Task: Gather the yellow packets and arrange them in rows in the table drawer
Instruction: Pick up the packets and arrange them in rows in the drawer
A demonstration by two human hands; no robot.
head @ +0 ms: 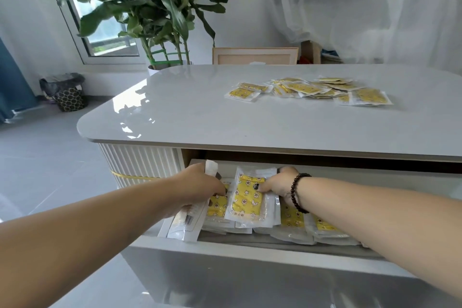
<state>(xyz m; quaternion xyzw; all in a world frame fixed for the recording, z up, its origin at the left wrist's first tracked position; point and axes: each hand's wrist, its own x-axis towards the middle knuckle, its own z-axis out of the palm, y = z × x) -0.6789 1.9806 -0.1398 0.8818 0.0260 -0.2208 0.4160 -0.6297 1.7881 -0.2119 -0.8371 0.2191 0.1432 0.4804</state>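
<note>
We see the yellow packets in two places: rows of them already lying in the open drawer (pixel 250 247) under the tabletop, and a loose heap of packets (pixel 310 90) on the far right part of the table (pixel 175 107). In the drawer, one star-printed packet (pixel 247 199) lies tilted on top of the rows. Our right hand (pixel 280 187), with a dark bead bracelet (pixel 298 192) at the wrist, presses its fingertips on that packet's right edge, fingers bent down onto it. Our left hand (pixel 200 182) curls around a white-backed bundle of packets (pixel 190 217) standing on edge at the drawer's left end. Behind the table stand a leafy plant (pixel 150 7), a chair back (pixel 255 55), a sheer curtain (pixel 375 7), and a bin (pixel 66 92) on the floor at left
</note>
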